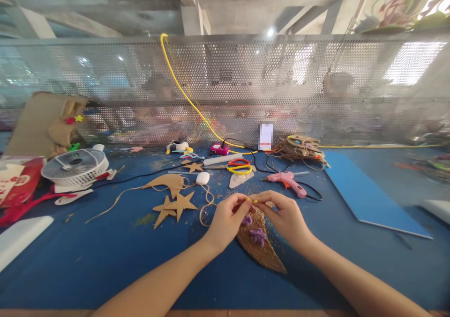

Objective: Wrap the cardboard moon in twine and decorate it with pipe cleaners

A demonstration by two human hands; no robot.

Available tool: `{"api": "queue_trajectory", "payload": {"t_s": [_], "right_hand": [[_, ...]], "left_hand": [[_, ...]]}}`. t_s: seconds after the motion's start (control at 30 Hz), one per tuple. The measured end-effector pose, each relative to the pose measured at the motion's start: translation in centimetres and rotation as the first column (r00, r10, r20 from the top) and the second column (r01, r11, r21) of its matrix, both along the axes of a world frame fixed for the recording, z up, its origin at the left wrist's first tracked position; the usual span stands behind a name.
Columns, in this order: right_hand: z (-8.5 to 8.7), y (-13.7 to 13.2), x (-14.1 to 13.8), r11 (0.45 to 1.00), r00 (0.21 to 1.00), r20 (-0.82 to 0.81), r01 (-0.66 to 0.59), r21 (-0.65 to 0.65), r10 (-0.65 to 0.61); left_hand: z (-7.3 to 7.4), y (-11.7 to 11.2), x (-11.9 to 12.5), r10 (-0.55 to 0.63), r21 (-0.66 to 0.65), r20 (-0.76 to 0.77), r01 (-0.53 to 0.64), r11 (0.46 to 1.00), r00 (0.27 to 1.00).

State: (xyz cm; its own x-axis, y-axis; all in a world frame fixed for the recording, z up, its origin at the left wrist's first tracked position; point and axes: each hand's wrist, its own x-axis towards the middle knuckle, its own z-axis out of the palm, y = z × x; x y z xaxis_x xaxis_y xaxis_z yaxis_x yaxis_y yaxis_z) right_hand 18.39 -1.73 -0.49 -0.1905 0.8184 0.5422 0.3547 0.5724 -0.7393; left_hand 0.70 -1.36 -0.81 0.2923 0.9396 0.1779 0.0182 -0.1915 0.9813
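Observation:
A brown crescent (264,249) covered in coiled twine lies on the blue table, two purple fuzzy flowers (258,236) on its face. Over its upper end, my left hand (230,218) and my right hand (286,216) meet fingertip to fingertip. Both are closed in a pinch on a small yellow piece (254,201), mostly covered by the fingers, so its exact kind is unclear. Beyond my right hand rests a pink glue gun (287,182). Scissors (241,166) with red and yellow handles lie farther back.
Cardboard stars (183,205), a cardboard crescent (165,182) with twine and a white oval piece (202,178) lie left of my hands. A white fan (75,167) stands far left. A blue board (372,195) lies right, before a perforated metal screen (225,87); a twine bundle (298,148) sits behind.

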Motion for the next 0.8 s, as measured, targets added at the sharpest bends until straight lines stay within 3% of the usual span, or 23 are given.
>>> {"api": "queue_trajectory", "payload": {"t_s": [0.13, 0.23, 0.3, 0.33, 0.4, 0.47, 0.5, 0.57, 0.63, 0.7, 0.8], "right_hand": [[0.0, 0.4, 0.7, 0.977, 0.993, 0.114, -0.046, 0.209, 0.022], [-0.1, 0.8, 1.7, 0.896, 0.954, 0.290, -0.192, 0.400, 0.075], [-0.2, 1.0, 2.1, 0.851, 0.919, 0.380, -0.284, 0.442, 0.109], [-0.3, 1.0, 2.1, 0.855, 0.919, 0.377, -0.287, 0.433, 0.117], [-0.4, 0.8, 1.8, 0.923, 0.966, 0.244, -0.170, 0.344, 0.087], [-0.3, 0.6, 1.1, 0.994, 1.000, -0.014, -0.019, 0.110, 0.021], [-0.2, 0.4, 0.7, 0.999, 0.990, -0.143, 0.004, -0.045, -0.011], [0.0, 0.0, -0.1, 0.942, 0.945, -0.327, -0.091, -0.322, -0.020], [0.3, -0.4, -0.7, 0.847, 0.906, -0.422, -0.255, -0.466, 0.040], [0.4, -0.9, -1.1, 0.788, 0.869, -0.490, -0.349, -0.507, 0.070], [0.3, -1.3, -1.3, 0.784, 0.834, -0.552, -0.354, -0.510, 0.017]], "left_hand": [[0.5, 0.0, -0.1, -0.022, -0.146, 0.056, 0.030, 0.989, 0.998], [0.9, 0.3, -0.4, -0.085, -0.316, 0.114, 0.117, 0.941, 0.990], [1.0, 0.4, -0.6, -0.154, -0.391, 0.141, 0.197, 0.899, 0.978], [1.1, 0.4, -0.7, -0.175, -0.387, 0.141, 0.217, 0.896, 0.974], [1.2, 0.2, -0.8, -0.161, -0.276, 0.102, 0.184, 0.943, 0.982], [1.3, -0.2, -0.9, -0.064, -0.056, 0.028, 0.065, 0.996, 0.998], [1.3, -0.5, -1.0, 0.009, 0.076, -0.012, -0.008, 0.997, 1.000], [1.1, -1.1, -1.1, 0.162, 0.329, -0.074, -0.129, 0.935, 0.984], [0.7, -1.4, -1.2, 0.286, 0.525, -0.123, -0.182, 0.831, 0.950], [0.3, -1.5, -1.3, 0.357, 0.654, -0.163, -0.171, 0.737, 0.920], [-0.2, -1.4, -1.3, 0.400, 0.746, -0.202, -0.124, 0.654, 0.894]]}}
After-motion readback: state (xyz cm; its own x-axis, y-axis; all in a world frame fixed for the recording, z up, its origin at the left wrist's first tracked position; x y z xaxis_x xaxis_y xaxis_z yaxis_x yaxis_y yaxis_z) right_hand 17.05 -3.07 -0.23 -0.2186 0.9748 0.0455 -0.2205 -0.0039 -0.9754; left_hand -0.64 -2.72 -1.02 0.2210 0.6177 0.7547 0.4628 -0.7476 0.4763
